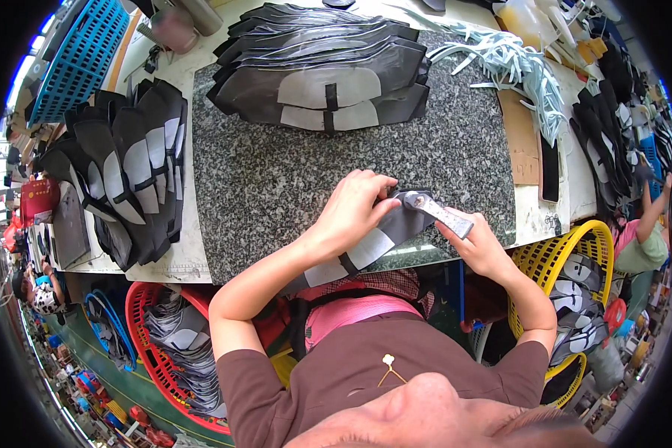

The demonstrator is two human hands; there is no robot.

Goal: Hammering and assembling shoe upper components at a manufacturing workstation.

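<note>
A dark shoe upper piece [403, 225] with a pale patch lies slanting across the near edge of the stone slab. My left hand [355, 210] rests on its far end, thumb and fingers closed on the edge there. In my right hand [476, 245] is a metal hammer [442, 214], its round face down at the piece near my left fingertips. The handle is mostly hidden by my fingers. The piece's near end hangs past the slab edge, partly behind my left forearm.
On the speckled slab [276, 179] a stack of similar pieces [313, 75] sits at the back. Another stack [127, 164] stands to the left. Pale strips [508, 63] heap at the back right. A red basket [138, 328] and yellow basket [530, 261] flank me below the table.
</note>
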